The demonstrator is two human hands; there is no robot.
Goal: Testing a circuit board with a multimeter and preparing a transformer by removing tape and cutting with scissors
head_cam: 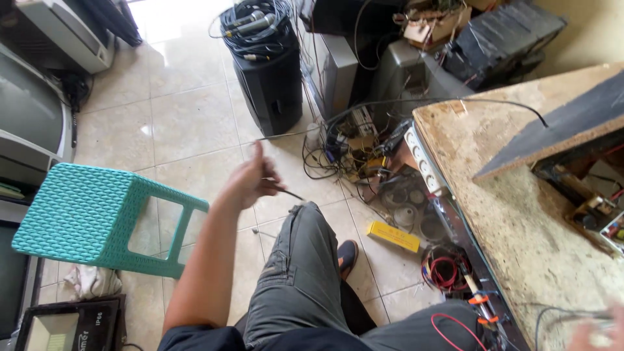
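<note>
My left hand (250,179) is stretched out over the tiled floor, its fingers closed on a thin black cable (289,193) that runs back toward my knee. My grey-trousered leg (302,273) points toward a dark shoe (348,255). At the bottom right corner my right hand (595,335) shows only as a blur at the edge of the chipboard worktop (507,214), close to thin wires; what it holds is unclear.
A turquoise plastic stool (84,214) stands to the left. A black speaker (270,78) topped with coiled cables and microphones stands ahead. Tangled wires, a power strip (422,159), a yellow box (393,236) and red wire coils (448,273) crowd the floor beside the worktop.
</note>
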